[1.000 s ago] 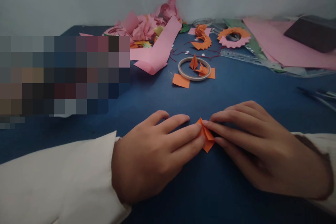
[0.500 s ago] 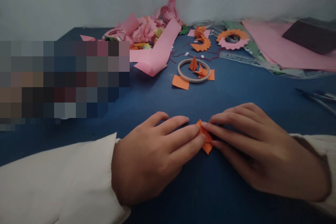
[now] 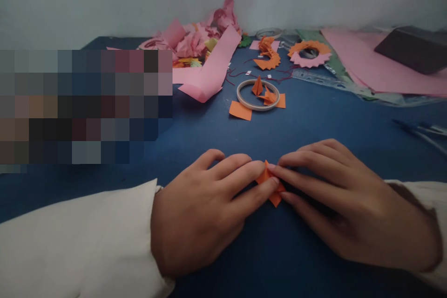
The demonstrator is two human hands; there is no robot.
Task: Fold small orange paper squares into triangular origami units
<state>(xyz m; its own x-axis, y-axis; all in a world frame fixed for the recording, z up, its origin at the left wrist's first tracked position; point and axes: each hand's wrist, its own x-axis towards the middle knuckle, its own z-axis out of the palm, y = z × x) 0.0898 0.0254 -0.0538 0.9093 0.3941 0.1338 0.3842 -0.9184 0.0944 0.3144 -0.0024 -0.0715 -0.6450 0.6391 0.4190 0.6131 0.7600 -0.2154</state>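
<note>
A small folded piece of orange paper [image 3: 275, 197] lies on the blue table [image 3: 195, 135] between my two hands. My left hand [image 3: 213, 209] presses on it from the left, its thumb and index fingertips on the paper's face. From the right, my right hand [image 3: 342, 200] pinches the paper's edge with thumb and index finger. Part of the paper is hidden under the fingertips. Beyond my hands lies a roll of tape [image 3: 239, 95], with a folded orange piece [image 3: 257, 86] inside it. A flat orange paper rectangle [image 3: 240, 111] touches the roll's near side.
Crumpled pink paper [image 3: 192, 42] is heaped at the back left, with a long pink strip [image 3: 220, 60] beside it. An orange and pink folded ring [image 3: 310, 59], a clear ruler [image 3: 328, 79], pink sheets [image 3: 356, 65] and a dark box [image 3: 415, 49] lie back right. The left side is blurred out.
My left thumb has slid slightly to the right across the orange paper, and its index finger has bent a little. My right hand keeps almost the same hold.
</note>
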